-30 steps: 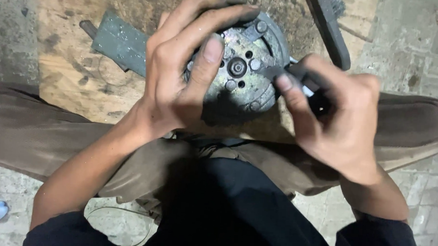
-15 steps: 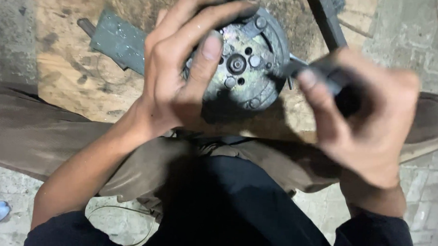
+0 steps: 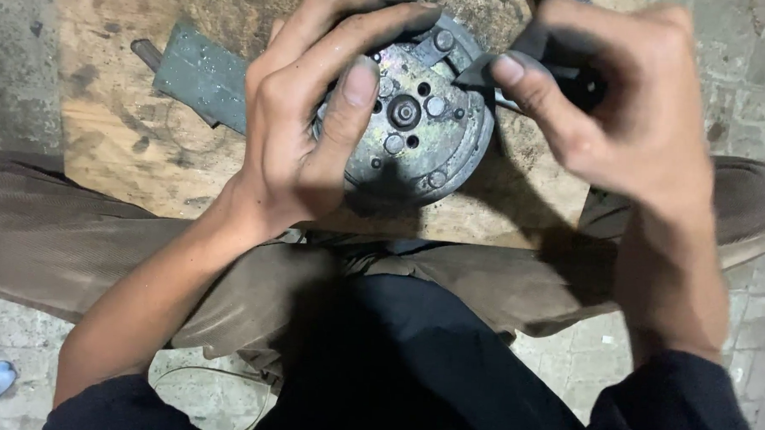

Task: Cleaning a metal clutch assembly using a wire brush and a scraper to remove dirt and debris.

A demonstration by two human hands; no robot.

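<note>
left hand (image 3: 305, 132) grips round metal hub (image 3: 424, 127) | right hand (image 3: 623, 113) clasps dark tool (image 3: 557, 64) beside it

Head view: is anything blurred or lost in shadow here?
Head view: the round metal clutch plate and left hand are sharp; the right hand is slightly motion-blurred, and the dark tool it grips is hard to make out; a hard shadow falls across the wooden board.
</note>
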